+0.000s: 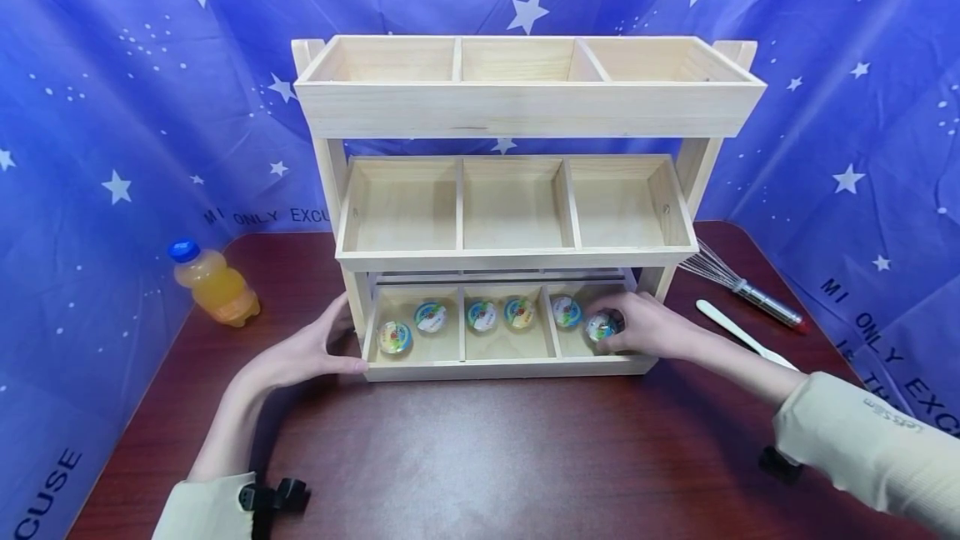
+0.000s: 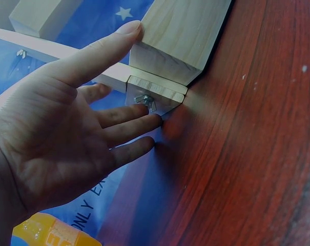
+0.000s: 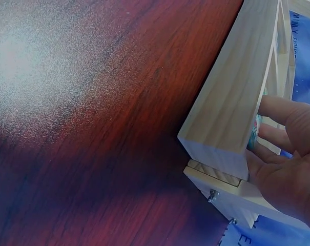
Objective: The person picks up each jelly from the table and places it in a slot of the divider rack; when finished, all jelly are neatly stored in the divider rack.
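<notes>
A three-tier wooden rack point(image 1: 525, 111) stands on the table, each tier split into three compartments. My right hand point(image 1: 637, 323) reaches into the bottom tier's right compartment and grips a small sealed cup point(image 1: 600, 327); in the right wrist view the tray's front board mostly hides that cup. Beside it lies another cup point(image 1: 566, 312). The bottom middle compartment holds two cups point(image 1: 482, 316), the left one two more point(image 1: 394, 337). With fingers extended, my left hand point(image 1: 300, 352) is at the rack's lower left corner, its thumb touching the tray's end point(image 2: 180, 31).
An orange drink bottle point(image 1: 217, 282) with a blue cap stands at the left. To the right of the rack lie a whisk point(image 1: 750, 290) and a white long-handled utensil point(image 1: 738, 332). Blue star-printed cloth point(image 1: 112, 148) hangs around the table.
</notes>
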`<state>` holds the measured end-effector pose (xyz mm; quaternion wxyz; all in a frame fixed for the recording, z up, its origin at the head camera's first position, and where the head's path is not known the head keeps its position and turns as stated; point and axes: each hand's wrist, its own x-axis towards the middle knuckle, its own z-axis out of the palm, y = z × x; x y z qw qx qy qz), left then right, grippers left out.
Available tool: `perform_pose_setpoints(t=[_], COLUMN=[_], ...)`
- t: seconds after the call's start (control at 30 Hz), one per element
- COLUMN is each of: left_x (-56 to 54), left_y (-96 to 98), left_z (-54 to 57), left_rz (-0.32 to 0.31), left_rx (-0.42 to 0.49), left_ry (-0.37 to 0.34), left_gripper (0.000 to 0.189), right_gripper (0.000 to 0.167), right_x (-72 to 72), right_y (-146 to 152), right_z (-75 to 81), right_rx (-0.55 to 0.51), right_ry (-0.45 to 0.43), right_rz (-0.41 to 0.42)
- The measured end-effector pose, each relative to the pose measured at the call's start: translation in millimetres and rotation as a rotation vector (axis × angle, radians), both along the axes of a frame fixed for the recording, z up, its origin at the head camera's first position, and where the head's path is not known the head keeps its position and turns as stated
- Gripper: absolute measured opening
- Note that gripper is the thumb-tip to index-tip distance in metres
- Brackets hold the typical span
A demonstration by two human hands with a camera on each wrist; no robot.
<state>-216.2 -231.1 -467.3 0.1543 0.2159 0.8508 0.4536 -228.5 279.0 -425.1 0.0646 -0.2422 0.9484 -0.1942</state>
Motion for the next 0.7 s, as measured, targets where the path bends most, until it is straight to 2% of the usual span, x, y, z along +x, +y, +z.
perform_pose_setpoints(t=[0.7], left_x=[-0.6], left_y=[-0.5], left_z=[-0.5], left_rz=[0.006], left_rx=[-0.004], left_ry=[0.003], left_gripper=[0.116], right_gripper=[0.035], right_x=[0.4], right_y=[-0.1], right_z=[3.0], right_rx=[0.022], right_ry=[-0.010], right_rz=[0.037])
